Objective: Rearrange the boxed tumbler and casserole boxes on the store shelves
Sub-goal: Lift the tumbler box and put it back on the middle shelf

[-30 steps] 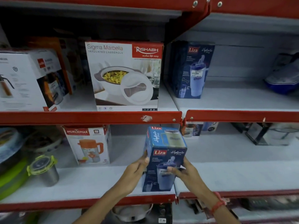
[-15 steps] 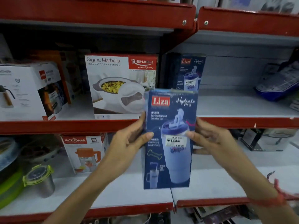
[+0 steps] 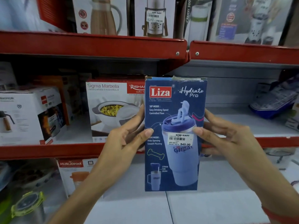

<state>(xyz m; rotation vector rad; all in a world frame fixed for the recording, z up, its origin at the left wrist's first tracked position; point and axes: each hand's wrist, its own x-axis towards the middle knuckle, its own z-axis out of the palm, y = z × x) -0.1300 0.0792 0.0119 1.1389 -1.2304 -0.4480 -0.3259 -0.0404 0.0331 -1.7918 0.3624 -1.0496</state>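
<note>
A tall blue Liza tumbler box [image 3: 174, 159] is held upright in the air in front of the middle shelf, its printed face toward me. My left hand [image 3: 124, 141] grips its left edge and my right hand [image 3: 226, 139] grips its right edge, thumbs on the front. Behind it to the left, the white Sigma Marbella casserole box [image 3: 113, 107] stands on the middle shelf [image 3: 64, 151], partly hidden by the tumbler box and my left hand. The second tumbler box seen before is hidden.
A white kettle box [image 3: 30, 117] sits left of the casserole box. The top shelf [image 3: 97, 46] holds several flask boxes. On the lower shelf stand a Murlidhar jug box [image 3: 72, 175] and a steel container with a green lid [image 3: 27, 206]. A blue packet [image 3: 275, 101] lies at right.
Both hands have lifted the tumbler box from the lower shelf up to the height of the middle shelf, and my view has tilted upward and closer.
</note>
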